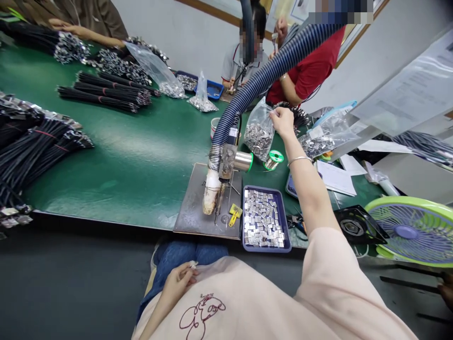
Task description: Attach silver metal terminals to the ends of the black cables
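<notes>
My right hand (284, 122) is stretched out across the bench, its fingers pinching the top edge of a clear plastic bag (260, 134) of small metal parts. The bag stands on the table beside a green-rimmed solder spool (273, 159). Down at my lap, my left hand (180, 282) is curled closed by the hem of my shirt. Something small and whitish shows at its fingertips, too small to name. A blue tray (287, 245) of flat metal pieces sits at the table's front edge, between my two hands.
A ribbed hose (244, 85) and soldering fixture (228, 160) rise over a dark board (189, 208) with a yellow tool (234, 215). Black cable bundles (38, 146) lie left. Right are pliers (299, 224), a black fan (354, 226) and a green fan (406, 231). Other people sit opposite.
</notes>
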{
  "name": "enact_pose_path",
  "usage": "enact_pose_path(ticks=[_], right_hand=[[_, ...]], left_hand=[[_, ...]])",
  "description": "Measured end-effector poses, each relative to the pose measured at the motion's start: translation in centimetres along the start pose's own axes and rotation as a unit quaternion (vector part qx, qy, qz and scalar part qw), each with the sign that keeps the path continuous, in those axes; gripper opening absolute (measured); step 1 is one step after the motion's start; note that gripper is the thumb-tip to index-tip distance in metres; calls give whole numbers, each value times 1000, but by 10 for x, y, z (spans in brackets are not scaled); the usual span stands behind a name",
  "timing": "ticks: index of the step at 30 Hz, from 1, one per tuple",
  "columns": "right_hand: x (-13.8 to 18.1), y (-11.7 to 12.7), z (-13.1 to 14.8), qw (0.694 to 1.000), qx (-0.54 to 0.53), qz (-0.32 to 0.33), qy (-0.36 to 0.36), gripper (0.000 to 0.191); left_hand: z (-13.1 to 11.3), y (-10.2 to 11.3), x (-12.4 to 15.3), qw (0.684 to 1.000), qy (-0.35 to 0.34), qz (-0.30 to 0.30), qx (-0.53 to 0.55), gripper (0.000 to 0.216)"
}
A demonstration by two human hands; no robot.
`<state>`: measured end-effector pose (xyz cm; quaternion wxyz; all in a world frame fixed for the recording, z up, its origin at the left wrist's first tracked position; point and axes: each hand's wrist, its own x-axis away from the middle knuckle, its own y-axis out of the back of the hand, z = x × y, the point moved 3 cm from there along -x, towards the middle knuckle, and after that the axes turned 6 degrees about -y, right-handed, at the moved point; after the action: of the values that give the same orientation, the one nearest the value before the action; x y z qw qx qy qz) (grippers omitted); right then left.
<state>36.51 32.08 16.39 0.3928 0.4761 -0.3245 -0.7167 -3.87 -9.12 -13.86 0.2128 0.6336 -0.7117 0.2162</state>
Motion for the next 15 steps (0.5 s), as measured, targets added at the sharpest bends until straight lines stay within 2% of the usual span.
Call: enact_pose_path(ticks=[3,5,8,11,13,15], right_hand=[[-1,-17,-4,998,1,-46,-48,44],[5,-28,-9,997,23,-22,-65,44],[20,-36,-19,995,48,50,-70,36],[41,-24,-24,996,46,56,-54,42],[63,-7,-18,1000,16,14,-14,58],[93,8,-4,998,-56,-16,32,69]], left_hand=[[3,-1,1,1000,-3,-18,15,65],[2,1,1,999,-5,-27,18,61],[-1,4,-1,1000,-2,-19,5,59],[-3,5,-5,1000,10,-7,-5,59],[-3,4,-7,1000,14,0,-8,59],[-3,2,-8,1000,15,6,-13,58]])
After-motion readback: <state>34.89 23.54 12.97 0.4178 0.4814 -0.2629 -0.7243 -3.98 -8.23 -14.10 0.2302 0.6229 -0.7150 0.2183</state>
